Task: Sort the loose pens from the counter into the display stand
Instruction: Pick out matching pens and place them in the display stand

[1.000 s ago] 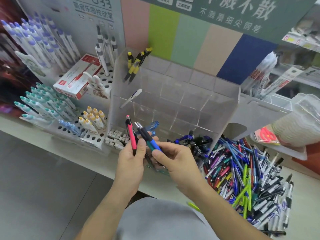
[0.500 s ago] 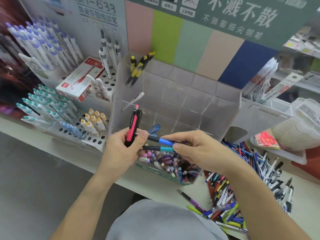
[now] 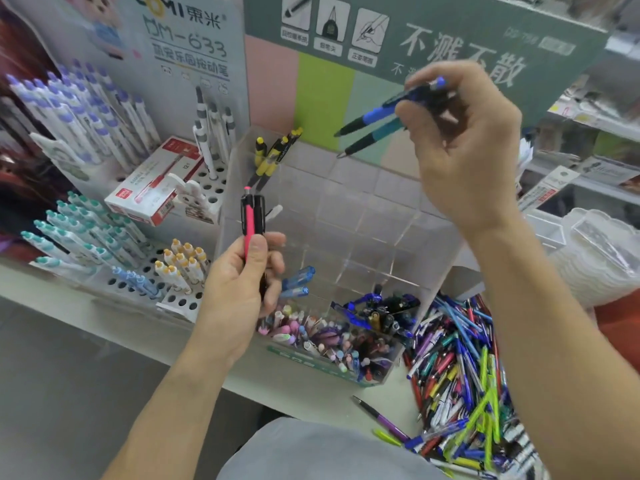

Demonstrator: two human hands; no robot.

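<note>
A clear acrylic display stand (image 3: 349, 216) with a grid of compartments sits on the counter. Yellow pens (image 3: 268, 157) stand in its back-left cell; blue pens (image 3: 377, 306) and pastel pens (image 3: 311, 334) fill the front cells. My left hand (image 3: 242, 289) grips a pink-and-black pen (image 3: 252, 216) upright, just left of the stand. High over the stand's back row, my right hand (image 3: 464, 133) pinches two pens, one blue-and-black (image 3: 377, 112) and one teal-and-black (image 3: 372, 138), tips pointing down-left. A heap of loose pens (image 3: 460, 372) lies on the counter at right.
Racks of white pens with purple caps (image 3: 79, 109) and teal caps (image 3: 79, 233) stand at left, with a red-and-white box (image 3: 152, 185) between them. A purple pen (image 3: 381, 415) lies alone near the counter's front edge. Stacked clear lids (image 3: 602, 258) sit at far right.
My right hand has risen from in front of the stand to high above its back row, carrying the blue and teal pens. My left hand keeps the pink pen upright.
</note>
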